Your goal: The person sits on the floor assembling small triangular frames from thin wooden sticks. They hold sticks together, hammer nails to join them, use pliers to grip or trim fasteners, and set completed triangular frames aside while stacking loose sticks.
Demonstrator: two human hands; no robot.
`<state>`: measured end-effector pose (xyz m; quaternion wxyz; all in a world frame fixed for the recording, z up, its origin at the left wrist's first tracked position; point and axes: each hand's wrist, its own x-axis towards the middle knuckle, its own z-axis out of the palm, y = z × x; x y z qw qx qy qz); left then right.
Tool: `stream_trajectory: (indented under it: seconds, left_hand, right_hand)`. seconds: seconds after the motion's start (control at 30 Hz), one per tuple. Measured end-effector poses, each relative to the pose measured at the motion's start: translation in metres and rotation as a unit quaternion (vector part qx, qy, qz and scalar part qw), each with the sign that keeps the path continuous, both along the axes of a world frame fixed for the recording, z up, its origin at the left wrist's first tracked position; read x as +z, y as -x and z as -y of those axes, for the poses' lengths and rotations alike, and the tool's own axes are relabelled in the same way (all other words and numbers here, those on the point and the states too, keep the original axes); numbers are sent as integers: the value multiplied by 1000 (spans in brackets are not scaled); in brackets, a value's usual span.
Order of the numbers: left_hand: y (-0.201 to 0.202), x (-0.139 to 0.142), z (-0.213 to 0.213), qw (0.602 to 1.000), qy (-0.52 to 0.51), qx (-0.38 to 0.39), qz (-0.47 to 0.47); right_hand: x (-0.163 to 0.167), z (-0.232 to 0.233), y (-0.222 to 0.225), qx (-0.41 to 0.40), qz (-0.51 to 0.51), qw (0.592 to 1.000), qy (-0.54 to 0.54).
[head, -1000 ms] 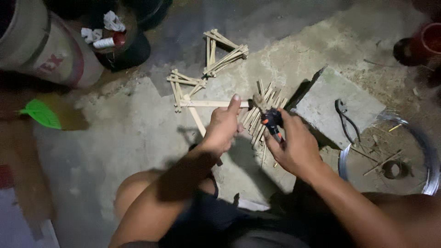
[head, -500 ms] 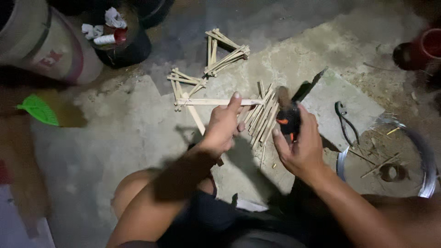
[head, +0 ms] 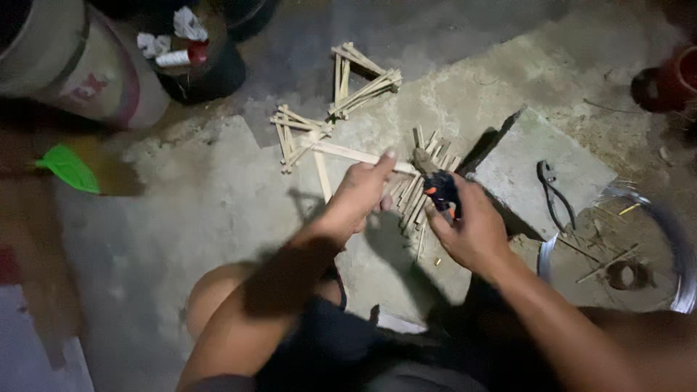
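Two hands at work on the concrete floor point(head: 181, 210): left hand point(head: 359, 194) pins a bamboo strip point(head: 348, 152) flat; right hand point(head: 472, 232), at 3 o'clock, grips a black-and-orange tool point(head: 441, 193) over loose sticks point(head: 414, 196).

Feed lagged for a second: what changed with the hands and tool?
The right hand tipped its black-and-orange tool upright, then lowered it onto the loose sticks. The left hand still grips the long stick; the finished triangles stayed put.
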<state>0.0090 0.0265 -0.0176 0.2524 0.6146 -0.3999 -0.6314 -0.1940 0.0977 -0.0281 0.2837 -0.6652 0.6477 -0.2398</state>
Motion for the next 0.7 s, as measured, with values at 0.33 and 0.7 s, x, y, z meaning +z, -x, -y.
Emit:
stream_trajectory:
  seconds: [0.33, 0.7]
  left_hand:
    - [0, -24, -16, 787, 196, -382, 443]
    - [11, -49, -50, 662, 405, -488, 400]
  right_hand:
    - [-64, 47, 78, -128, -240, 957, -96]
    - [-82, 51, 66, -106, -86, 990, -43]
